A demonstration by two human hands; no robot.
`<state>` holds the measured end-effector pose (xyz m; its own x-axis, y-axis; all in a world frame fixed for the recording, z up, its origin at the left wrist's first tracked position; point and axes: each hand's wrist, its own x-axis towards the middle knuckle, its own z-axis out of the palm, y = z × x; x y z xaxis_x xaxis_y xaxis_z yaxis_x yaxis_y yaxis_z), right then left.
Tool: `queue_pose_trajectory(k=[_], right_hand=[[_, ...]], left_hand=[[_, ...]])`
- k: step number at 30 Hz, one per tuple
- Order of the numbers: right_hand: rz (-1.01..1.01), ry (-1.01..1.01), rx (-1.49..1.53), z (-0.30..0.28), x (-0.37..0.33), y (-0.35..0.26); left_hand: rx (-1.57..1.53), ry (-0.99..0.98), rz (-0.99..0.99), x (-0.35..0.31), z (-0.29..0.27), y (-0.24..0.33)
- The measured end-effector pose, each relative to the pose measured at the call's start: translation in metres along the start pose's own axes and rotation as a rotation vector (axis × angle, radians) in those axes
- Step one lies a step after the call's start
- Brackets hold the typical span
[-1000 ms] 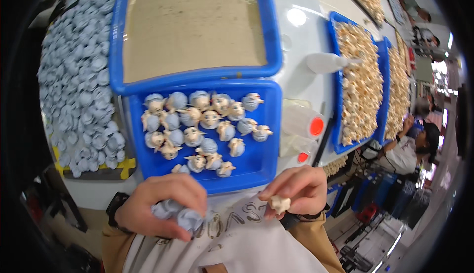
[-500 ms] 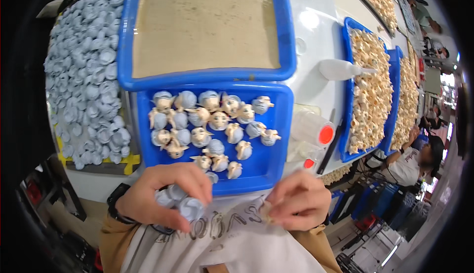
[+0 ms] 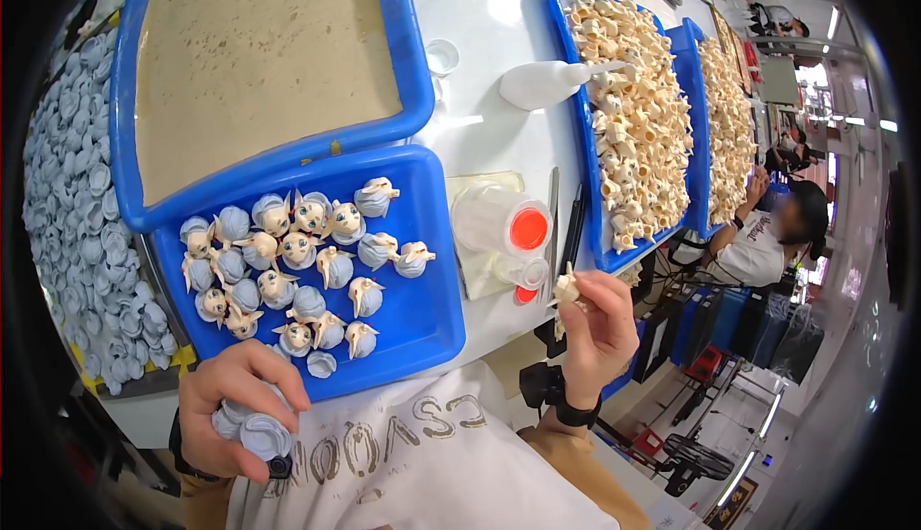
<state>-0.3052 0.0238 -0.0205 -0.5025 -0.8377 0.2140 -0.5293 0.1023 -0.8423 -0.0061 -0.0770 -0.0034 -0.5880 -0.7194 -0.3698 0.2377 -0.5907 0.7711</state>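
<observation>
My left hand (image 3: 221, 391) is curled around a few blue-grey, shell-like hair pieces (image 3: 264, 436), just off the near left corner of the smaller blue tray (image 3: 417, 324). Several doll heads (image 3: 297, 250) lie in that tray, with cream faces, pointed ears and blue-grey hair. One loose hair piece (image 3: 321, 365) sits at its near edge. Between the thumb and fingers of my right hand (image 3: 602, 324) is a small cream doll face piece (image 3: 567, 288), held up to the right of the tray. Its painted side cannot be made out.
A bigger blue tray (image 3: 413, 70) with a beige bottom overlaps the far side. Hair pieces (image 3: 77, 213) are heaped at left. To the right stand a white squeeze bottle (image 3: 539, 85), a red-marked jar (image 3: 523, 228), a black tool (image 3: 575, 228) and bins of cream pieces (image 3: 633, 137). A co-worker (image 3: 763, 252) sits beyond.
The view has swung to the right. My right hand has risen from in front of my shirt toward the bins, with the cream piece in its fingers. My left hand keeps its hair pieces.
</observation>
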Motion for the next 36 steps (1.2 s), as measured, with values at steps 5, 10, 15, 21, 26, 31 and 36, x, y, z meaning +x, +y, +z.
queue_pose_trajectory(k=[5, 10, 15, 21, 26, 31, 36], right_hand=[[-0.111, -0.117, -0.186, 0.004, 0.01, -0.004], [-0.22, -0.237, -0.357, 0.007, 0.016, -0.013], [-0.292, -0.317, -0.472, 0.008, 0.024, -0.022], [-0.284, -0.222, -0.436, 0.01, 0.02, -0.017], [-0.229, -0.085, -0.365, 0.009, 0.006, -0.003], [-0.337, 0.001, -0.036, 0.016, -0.004, -0.016], [-0.65, -0.456, 0.631, 0.075, 0.021, -0.06]], left_hand=[[-0.02, 0.042, -0.014, -0.001, 0.0, 0.001], [-0.007, 0.038, -0.002, 0.0, -0.004, -0.001], [0.089, -0.044, 0.024, -0.003, -0.011, -0.002], [0.148, -0.097, 0.048, -0.003, -0.013, -0.001], [0.263, -0.101, 0.117, -0.001, -0.01, 0.0], [0.395, -0.105, 0.287, 0.006, -0.006, 0.001], [0.402, -0.16, 0.379, 0.009, 0.0, 0.005]])
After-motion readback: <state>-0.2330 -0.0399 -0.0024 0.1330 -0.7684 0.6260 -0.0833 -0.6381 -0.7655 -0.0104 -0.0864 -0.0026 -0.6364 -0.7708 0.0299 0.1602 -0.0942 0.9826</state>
